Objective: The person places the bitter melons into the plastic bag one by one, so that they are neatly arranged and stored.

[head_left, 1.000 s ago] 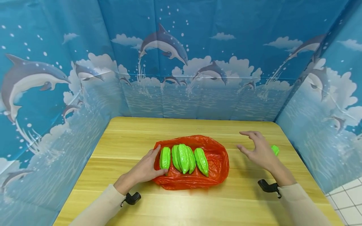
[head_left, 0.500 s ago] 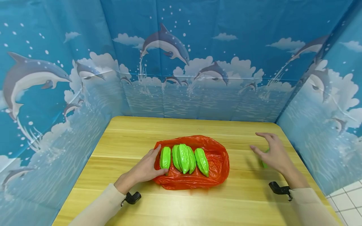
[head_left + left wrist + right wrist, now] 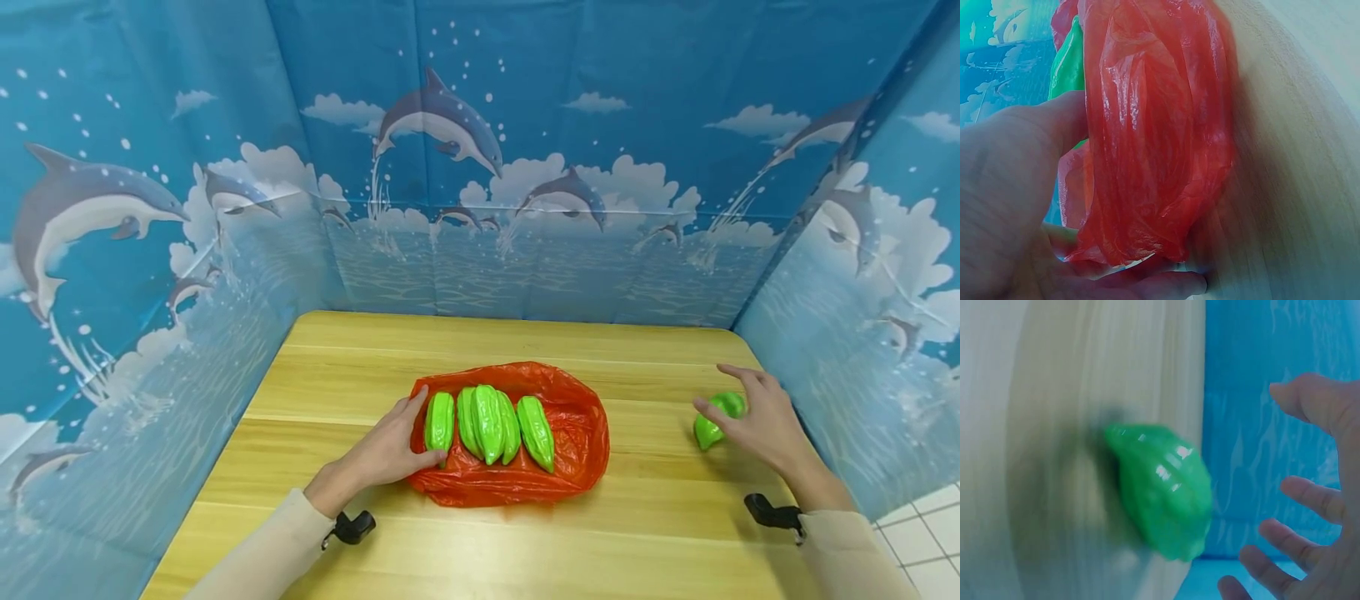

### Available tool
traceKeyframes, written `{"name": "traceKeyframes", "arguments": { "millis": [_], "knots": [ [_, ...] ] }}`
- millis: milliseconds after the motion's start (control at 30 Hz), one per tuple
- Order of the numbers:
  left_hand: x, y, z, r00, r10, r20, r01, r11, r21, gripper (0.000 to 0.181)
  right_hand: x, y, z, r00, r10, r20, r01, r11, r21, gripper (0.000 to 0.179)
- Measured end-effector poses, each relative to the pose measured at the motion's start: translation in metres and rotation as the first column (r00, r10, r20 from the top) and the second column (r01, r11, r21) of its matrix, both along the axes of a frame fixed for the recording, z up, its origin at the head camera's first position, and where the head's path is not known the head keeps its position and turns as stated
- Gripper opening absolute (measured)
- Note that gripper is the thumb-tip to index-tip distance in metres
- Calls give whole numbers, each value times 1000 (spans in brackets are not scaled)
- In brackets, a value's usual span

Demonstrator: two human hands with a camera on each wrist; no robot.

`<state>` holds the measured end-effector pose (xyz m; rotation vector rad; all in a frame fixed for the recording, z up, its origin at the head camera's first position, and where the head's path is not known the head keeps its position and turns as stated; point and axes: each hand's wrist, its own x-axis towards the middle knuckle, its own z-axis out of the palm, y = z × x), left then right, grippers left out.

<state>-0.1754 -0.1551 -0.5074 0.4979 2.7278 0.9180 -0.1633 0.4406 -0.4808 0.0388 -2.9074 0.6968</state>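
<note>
In the head view, a red plastic bag [image 3: 573, 454] lies spread open on the wooden table, bearing several glossy green ridged fruits [image 3: 487, 423] with tapered ends. My left hand [image 3: 382, 450] holds the bag's left side, thumb over the rim beside the leftmost fruit and fingers outside the film [image 3: 1141, 125]. Far to the right, one more green ridged fruit [image 3: 722, 417] sits on the table, partly covered in the head view by my right hand [image 3: 772, 429]. That hand hovers with spread fingers, apart from the fruit [image 3: 1163, 487] in the right wrist view, and holds nothing.
The wooden table [image 3: 652, 542] has rounded back corners. A blue dolphin-print curtain [image 3: 480, 267] encloses it at the back and both sides. White floor tiles [image 3: 930, 529] show past the right edge.
My right hand has moved right and slightly down to the lone green fruit, uncovering more of it on its left side. My left hand and the bag have stayed in place.
</note>
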Motion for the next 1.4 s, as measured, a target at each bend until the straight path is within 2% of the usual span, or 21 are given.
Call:
{"name": "traceKeyframes", "arguments": {
  "millis": [367, 800, 933, 1100, 1367, 1400],
  "knots": [
    [2, 0, 4, 1000, -9, 6, 9, 1000, 0, 117, 8, 24, -18, 995, -41, 89, 42, 999, -1, 101],
    [4, 1, 7, 1000, -6, 5, 6, 1000, -9, 119, 2, 35, -25, 981, -39, 189, 40, 999, 0, 110],
    [3, 2, 8, 1000, -12, -3, 12, 1000, -3, 119, -1, 37, -26, 984, -19, 179, 15, 1000, 22, 110],
    [2, 1, 7, 1000, -15, -7, 15, 1000, -3, 118, -4, 36, -32, 987, 10, 160, -8, 1000, -13, 108],
    [3, 0, 6, 1000, -9, 15, 9, 1000, -8, 117, -5, 30, -38, 990, 5, 142, 2, 999, -43, 109],
    [3, 0, 6, 1000, -8, 12, 8, 1000, -7, 117, -6, 30, -41, 992, -16, 129, 22, 999, -39, 108]
  ]
}}
